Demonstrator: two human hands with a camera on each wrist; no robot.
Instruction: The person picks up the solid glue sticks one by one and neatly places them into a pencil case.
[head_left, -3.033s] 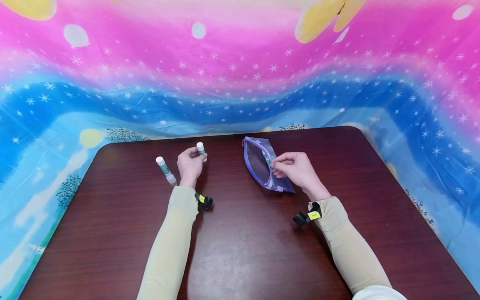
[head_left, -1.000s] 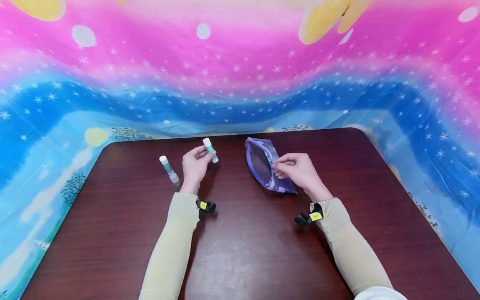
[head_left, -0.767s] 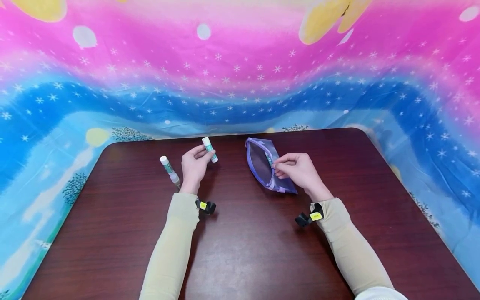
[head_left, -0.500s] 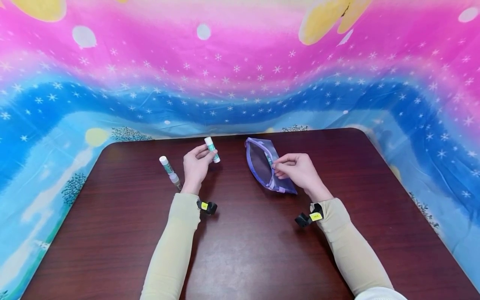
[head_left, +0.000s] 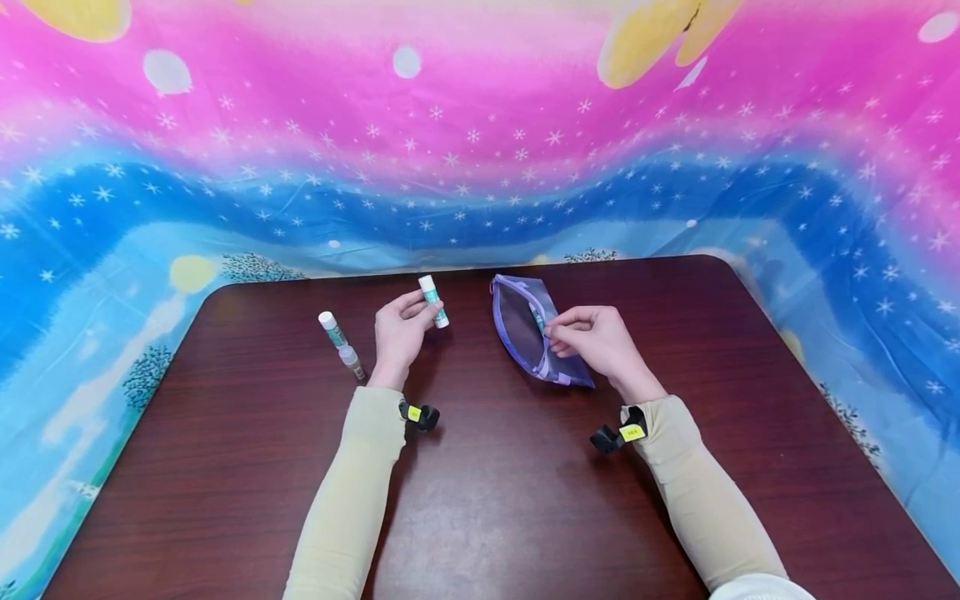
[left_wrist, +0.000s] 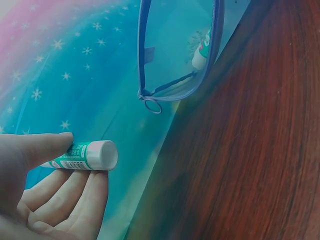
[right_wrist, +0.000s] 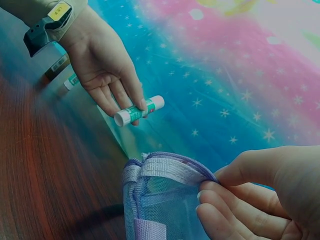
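My left hand [head_left: 397, 337] pinches a white glue stick with a green label [head_left: 432, 302] between thumb and fingers, above the table and left of the pouch. A purple zippered mesh pouch [head_left: 572, 368] stands with its mouth spread open. My right hand [head_left: 597, 337] pinches the pouch's rim; in the right wrist view, thumb and forefinger meet on its zipper edge [right_wrist: 207, 172]. Inside the pouch lies another glue stick [left_wrist: 200, 59], partly hidden by the rim. The held glue stick [left_wrist: 82, 156] is apart from the pouch in the left wrist view.
To the left, another glue stick [head_left: 332, 329] and a small clear-topped bottle [head_left: 349, 360] stand close together on the dark wooden table [head_left: 480, 500]. A pink and blue printed cloth [head_left: 450, 183] surrounds the table's back and sides.
My left hand has carried its glue stick rightward, closer to the pouch, and the stick is now seen more fully. My right hand keeps hold of the pouch's rim in much the same place.
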